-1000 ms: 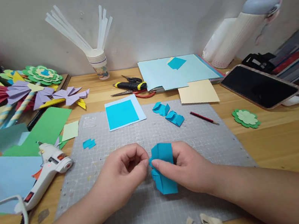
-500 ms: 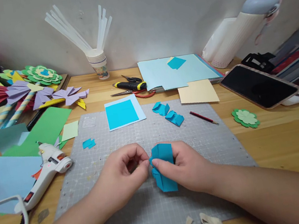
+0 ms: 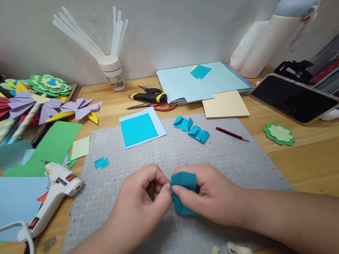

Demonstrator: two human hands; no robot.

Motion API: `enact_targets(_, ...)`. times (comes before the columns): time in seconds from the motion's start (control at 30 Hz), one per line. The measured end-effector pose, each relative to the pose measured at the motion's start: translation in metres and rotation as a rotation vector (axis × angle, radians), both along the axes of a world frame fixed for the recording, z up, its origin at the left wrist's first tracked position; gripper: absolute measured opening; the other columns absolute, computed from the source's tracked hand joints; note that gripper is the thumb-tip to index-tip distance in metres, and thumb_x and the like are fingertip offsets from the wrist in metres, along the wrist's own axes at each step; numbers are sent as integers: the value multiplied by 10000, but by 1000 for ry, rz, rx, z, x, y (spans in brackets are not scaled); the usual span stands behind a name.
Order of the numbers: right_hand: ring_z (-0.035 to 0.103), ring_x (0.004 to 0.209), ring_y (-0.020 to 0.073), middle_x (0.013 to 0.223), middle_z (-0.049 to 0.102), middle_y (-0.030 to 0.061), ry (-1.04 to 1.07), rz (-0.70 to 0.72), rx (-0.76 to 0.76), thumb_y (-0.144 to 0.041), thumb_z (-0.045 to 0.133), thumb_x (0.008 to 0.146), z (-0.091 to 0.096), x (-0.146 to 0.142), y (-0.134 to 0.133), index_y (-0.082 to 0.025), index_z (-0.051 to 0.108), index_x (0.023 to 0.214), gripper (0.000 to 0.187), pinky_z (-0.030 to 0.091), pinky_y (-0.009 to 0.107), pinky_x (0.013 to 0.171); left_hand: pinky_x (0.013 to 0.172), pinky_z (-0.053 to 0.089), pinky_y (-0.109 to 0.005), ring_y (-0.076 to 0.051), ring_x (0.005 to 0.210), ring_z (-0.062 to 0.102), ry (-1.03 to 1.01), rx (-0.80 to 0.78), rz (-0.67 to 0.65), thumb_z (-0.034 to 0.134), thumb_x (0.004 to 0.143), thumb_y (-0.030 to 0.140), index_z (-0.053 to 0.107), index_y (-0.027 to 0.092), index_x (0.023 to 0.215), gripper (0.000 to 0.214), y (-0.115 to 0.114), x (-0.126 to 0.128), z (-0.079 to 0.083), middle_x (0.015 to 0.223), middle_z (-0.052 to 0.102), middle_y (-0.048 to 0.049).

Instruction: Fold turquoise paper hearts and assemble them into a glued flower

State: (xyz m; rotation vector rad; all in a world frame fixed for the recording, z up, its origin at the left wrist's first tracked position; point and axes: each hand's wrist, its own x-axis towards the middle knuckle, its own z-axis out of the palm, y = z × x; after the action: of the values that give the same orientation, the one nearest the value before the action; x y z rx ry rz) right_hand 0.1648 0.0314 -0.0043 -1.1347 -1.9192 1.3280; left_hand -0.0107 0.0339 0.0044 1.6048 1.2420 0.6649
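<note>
Both my hands meet over the middle of the grey cutting mat (image 3: 228, 165). My right hand (image 3: 211, 193) is closed round a folded piece of blue paper (image 3: 182, 185), thumb on its left edge. My left hand (image 3: 141, 203) is curled, its thumb and forefinger pinching the same blue paper at its left edge. Much of the paper is hidden by my fingers. Two smaller folded blue pieces (image 3: 191, 128) lie farther back on the mat, and a blue square on a pale sheet (image 3: 140, 128) lies behind my hands.
A white glue gun (image 3: 53, 194) with its cord lies at the mat's left edge. Scissors (image 3: 148, 98), a red pencil (image 3: 232, 134), a phone (image 3: 293, 97), a cup of glue sticks (image 3: 111, 71), coloured paper sheets and paper flowers (image 3: 32, 104) surround the mat.
The blue paper has been folded down and looks shorter now; my right hand covers more of it. Both hands stay in the same place on the mat.
</note>
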Motion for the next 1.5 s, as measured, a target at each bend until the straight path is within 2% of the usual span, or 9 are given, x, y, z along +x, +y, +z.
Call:
enact_targets(0.13, 478, 577, 105, 633, 527, -17, 238, -76, -357, -328, 511, 839, 1, -2, 4, -178, 506, 674, 224, 409, 236, 550, 588, 348, -242, -115, 634, 441, -258, -203, 53, 559, 808, 289, 585, 171, 697, 164, 7, -4, 1, 679, 521, 18)
enact_targets(0.27, 458, 498, 87, 613, 552, -19, 314, -80, -486, -378, 549, 809, 0, -1, 8, -175, 534, 704, 230, 374, 210, 464, 559, 311, -217, -85, 596, 403, -447, -411, 57, 635, 799, 344, 670, 162, 742, 194, 12, -10, -2, 678, 560, 15)
enact_targets(0.37, 432, 465, 77, 572, 529, -32, 315, -84, -502, -395, 551, 811, 0, 0, 9, -177, 521, 682, 255, 355, 201, 440, 552, 309, -202, -65, 563, 385, -526, -505, 48, 702, 763, 342, 706, 174, 765, 168, 13, -11, -4, 649, 570, 27)
enact_targets(0.53, 427, 492, 75, 569, 496, -44, 378, -83, -467, -369, 583, 796, 1, -1, 9, -179, 507, 653, 250, 360, 195, 455, 567, 342, -198, -66, 598, 451, -522, -490, 69, 759, 714, 308, 719, 192, 746, 127, 13, -8, -4, 734, 643, 17)
enact_targets(0.63, 452, 536, 82, 601, 515, -34, 377, -92, -431, -357, 590, 800, 0, -2, 7, -173, 518, 651, 248, 407, 210, 522, 573, 350, -198, -74, 606, 462, -484, -490, 87, 774, 692, 312, 702, 174, 712, 156, 13, -6, -3, 694, 622, 20)
enact_targets(0.77, 519, 627, 104, 691, 584, -3, 367, -73, -404, -349, 567, 833, -2, -2, 5, -160, 571, 723, 219, 450, 239, 619, 542, 325, -193, -62, 544, 396, -511, -512, 93, 763, 701, 331, 680, 160, 675, 191, 12, -5, -2, 584, 537, 45)
enact_targets(0.97, 469, 564, 87, 622, 517, -37, 410, -88, -425, -309, 551, 832, 0, -1, 7, -175, 523, 682, 203, 428, 211, 553, 541, 300, -194, -69, 565, 380, -522, -576, 90, 741, 721, 383, 707, 150, 753, 238, 11, -8, -4, 607, 535, 30)
enact_targets(1.3, 490, 602, 106, 649, 531, -16, 334, -94, -390, -344, 556, 825, 0, 0, 4, -172, 529, 681, 226, 441, 230, 578, 549, 309, -208, -78, 555, 375, -516, -560, 72, 722, 742, 347, 674, 151, 690, 208, 12, -5, -1, 578, 513, 35)
enact_targets(1.5, 513, 605, 114, 669, 560, -8, 360, -73, -411, -341, 558, 828, 2, -2, 4, -179, 549, 699, 207, 452, 240, 581, 550, 314, -224, -90, 574, 392, -487, -480, 66, 712, 736, 342, 616, 155, 648, 227, 10, -4, -1, 648, 527, 21)
